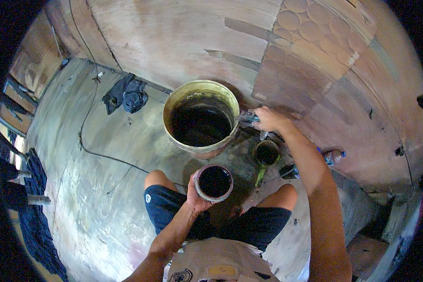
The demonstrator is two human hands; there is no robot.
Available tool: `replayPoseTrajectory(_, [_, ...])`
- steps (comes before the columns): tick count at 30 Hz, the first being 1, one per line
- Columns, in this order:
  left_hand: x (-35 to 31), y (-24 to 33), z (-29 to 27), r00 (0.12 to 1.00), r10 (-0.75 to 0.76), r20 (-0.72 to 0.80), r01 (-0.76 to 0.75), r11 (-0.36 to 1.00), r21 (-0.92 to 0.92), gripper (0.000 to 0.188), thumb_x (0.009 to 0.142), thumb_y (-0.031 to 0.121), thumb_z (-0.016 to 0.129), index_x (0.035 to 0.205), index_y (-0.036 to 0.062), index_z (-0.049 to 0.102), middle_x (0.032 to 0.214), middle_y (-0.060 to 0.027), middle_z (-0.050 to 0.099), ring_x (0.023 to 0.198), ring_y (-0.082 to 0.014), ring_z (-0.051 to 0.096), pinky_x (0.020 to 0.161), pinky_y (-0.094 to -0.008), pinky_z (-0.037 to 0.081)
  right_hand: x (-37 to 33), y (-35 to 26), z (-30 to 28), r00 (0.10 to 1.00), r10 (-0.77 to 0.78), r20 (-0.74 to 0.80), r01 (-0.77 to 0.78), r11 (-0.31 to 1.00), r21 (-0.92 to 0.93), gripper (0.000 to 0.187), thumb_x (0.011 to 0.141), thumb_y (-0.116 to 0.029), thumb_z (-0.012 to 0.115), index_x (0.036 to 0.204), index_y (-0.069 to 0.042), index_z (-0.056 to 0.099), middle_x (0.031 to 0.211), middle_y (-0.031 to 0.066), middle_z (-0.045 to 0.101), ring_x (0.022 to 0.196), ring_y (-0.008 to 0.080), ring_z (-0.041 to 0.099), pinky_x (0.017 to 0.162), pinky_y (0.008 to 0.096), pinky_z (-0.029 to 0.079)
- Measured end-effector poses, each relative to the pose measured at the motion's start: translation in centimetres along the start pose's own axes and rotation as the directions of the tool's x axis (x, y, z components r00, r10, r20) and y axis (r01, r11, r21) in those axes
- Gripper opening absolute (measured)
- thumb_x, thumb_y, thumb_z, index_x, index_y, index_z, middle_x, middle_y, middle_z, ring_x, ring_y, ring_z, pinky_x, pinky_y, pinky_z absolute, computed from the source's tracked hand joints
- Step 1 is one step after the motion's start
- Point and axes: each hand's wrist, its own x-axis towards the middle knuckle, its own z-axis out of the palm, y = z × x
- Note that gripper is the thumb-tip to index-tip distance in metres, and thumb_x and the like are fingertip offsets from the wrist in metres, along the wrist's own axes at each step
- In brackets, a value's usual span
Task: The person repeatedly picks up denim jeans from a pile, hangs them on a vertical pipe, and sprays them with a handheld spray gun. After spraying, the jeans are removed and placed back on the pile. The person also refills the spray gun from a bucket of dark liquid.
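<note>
My left hand [198,197] is closed around the side of a round cup-like container [201,191] with a pale, rough rim. Dark liquid [215,181] lies inside it. Beyond it stands a large yellowish metal pot [202,151], its inside dark. At the pot's right rim my right hand [269,119] is closed on a small dark bluish-grey thing [248,119], too unclear to name. Just below that hand, a small dark-filled vessel with a green handle [260,176] sits on the floor.
Crumpled dark cloth [135,95] lies left of the pot. A thin black cable [109,159] runs across the floor [98,197]. Right of my right forearm is a clear plastic bottle [334,156] with a blue cap. More dark cloth [38,207] hangs at the far left.
</note>
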Motion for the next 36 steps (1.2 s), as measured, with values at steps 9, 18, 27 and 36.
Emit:
replayPoseTrajectory(9, [-0.2,-0.2,1.5,0.997,0.072,-0.02,-0.068,0.989,0.13,0.068,0.092,0.066,0.044,0.142,0.0208,0.052,0.144,-0.016,0.053,0.127,-0.0437,0.054,0.09,-0.0651,0.053,-2.1,-3.5,-4.0,0.968,0.229,-0.105,-0.208,0.962,0.178,0.032,0.083,-0.026,0.075,0.101,-0.001,0.067,0.097,0.022,0.07,0.094,0.0403,0.066,0.084,0.0483,0.051])
replayPoseTrajectory(18, [2.4,0.1,2.4,0.994,0.096,-0.045,-0.079,0.954,0.288,0.064,0.093,0.068,0.038,0.143,0.0297,0.051,0.147,-0.0052,0.052,0.129,-0.0352,0.055,0.095,-0.06,0.053,-11.7,-13.4,-13.1,0.813,0.447,-0.373,-0.021,0.662,0.749,0.024,0.092,-0.018,0.069,0.107,-0.001,0.063,0.085,0.0074,0.068,0.055,0.0108,0.052,0.048,0.0282,0.04])
replayPoseTrajectory(27, [4.3,-0.9,5.1,0.999,0.014,0.05,-0.026,0.969,0.245,0.066,0.093,0.067,0.039,0.144,0.0272,0.049,0.148,-0.0075,0.05,0.13,-0.0359,0.053,0.096,-0.0618,0.051,-16.1,-20.4,-12.0,0.711,0.507,-0.487,0.245,0.471,0.848,0.024,0.09,-0.013,0.07,0.108,0.0,0.061,0.083,0.009,0.067,0.05,0.0118,0.051,0.043,0.025,0.039])
replayPoseTrajectory(36, [3.0,-1.8,7.0,0.997,0.051,-0.065,-0.036,0.977,0.21,0.074,0.092,0.068,0.043,0.146,0.0175,0.047,0.148,-0.0124,0.049,0.131,-0.038,0.052,0.1,-0.0633,0.048,-14.4,-21.0,-4.4,0.783,0.411,-0.466,0.308,0.395,0.866,0.017,0.093,-0.003,0.062,0.109,0.003,0.061,0.103,0.0181,0.071,0.054,0.0115,0.053,0.048,0.0255,0.043])
